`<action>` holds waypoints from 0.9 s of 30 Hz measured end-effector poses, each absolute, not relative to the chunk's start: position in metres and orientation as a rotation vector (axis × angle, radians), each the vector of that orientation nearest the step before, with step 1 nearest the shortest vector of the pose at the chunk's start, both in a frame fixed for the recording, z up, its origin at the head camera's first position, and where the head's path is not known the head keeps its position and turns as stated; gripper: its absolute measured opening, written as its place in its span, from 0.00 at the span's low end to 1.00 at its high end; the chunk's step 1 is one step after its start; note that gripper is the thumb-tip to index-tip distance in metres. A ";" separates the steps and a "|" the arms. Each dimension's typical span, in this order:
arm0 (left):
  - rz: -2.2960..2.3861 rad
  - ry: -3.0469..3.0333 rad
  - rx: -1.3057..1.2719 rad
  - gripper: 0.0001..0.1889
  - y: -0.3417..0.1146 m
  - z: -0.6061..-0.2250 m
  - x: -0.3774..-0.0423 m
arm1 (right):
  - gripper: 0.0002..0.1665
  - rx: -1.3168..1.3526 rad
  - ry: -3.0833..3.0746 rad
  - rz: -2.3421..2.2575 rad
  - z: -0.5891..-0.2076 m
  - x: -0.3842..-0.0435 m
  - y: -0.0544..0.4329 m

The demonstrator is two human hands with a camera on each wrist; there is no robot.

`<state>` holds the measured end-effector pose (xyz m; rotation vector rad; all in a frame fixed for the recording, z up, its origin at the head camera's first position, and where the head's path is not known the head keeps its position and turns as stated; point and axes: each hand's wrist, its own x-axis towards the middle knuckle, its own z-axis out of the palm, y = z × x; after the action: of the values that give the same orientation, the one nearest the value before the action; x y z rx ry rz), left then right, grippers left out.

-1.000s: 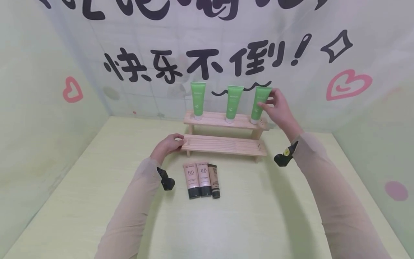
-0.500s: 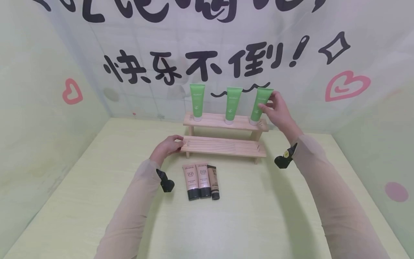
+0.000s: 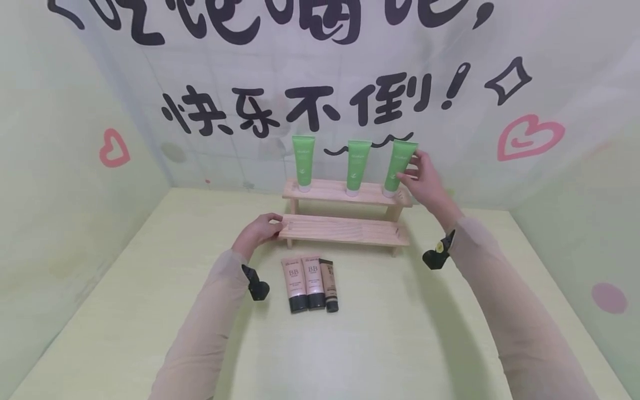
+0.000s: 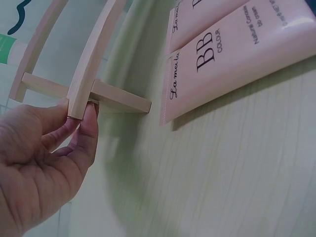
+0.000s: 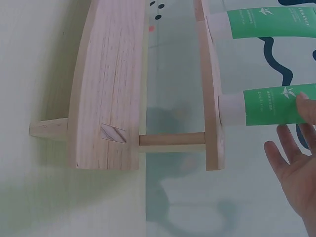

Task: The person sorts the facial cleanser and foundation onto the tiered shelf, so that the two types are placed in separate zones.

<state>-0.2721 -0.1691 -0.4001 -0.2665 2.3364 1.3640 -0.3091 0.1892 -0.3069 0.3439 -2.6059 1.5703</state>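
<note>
A two-step wooden rack [image 3: 345,229] stands on the table, with three green tubes upright on white caps along its upper step: a left one [image 3: 303,161], a middle one [image 3: 357,166] and a right one [image 3: 399,166]. My right hand [image 3: 425,180] pinches the right green tube [image 5: 269,106] between thumb and fingers; its cap meets the upper step. At the lower step's left end my left hand [image 3: 260,230] grips the board's edge, thumb above and fingers beneath, as the left wrist view shows [image 4: 54,153].
Two pink BB cream tubes [image 3: 294,283] and a slimmer tan tube [image 3: 329,283] with black caps lie side by side on the table [image 3: 320,355], in front of the rack. Behind the rack rises a printed backdrop [image 3: 240,166] with black lettering.
The head view has tilted slightly, so everything sits a little lower in it. Both hands keep their holds on the rack and the right green tube.
</note>
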 end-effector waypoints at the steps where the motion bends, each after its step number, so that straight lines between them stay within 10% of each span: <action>1: 1.364 2.338 -0.268 0.22 -0.169 -0.400 -0.271 | 0.39 0.348 -2.605 1.582 -0.308 -0.309 0.190; 27: 1.397 2.303 -0.281 0.23 -0.170 -0.401 -0.270 | 0.45 -0.154 -2.442 1.880 -0.339 -0.274 0.184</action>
<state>-0.2703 -0.1697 -0.4010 -0.2805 2.3028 1.3966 -0.2738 0.1845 -0.3394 -0.1539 -2.4421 1.8801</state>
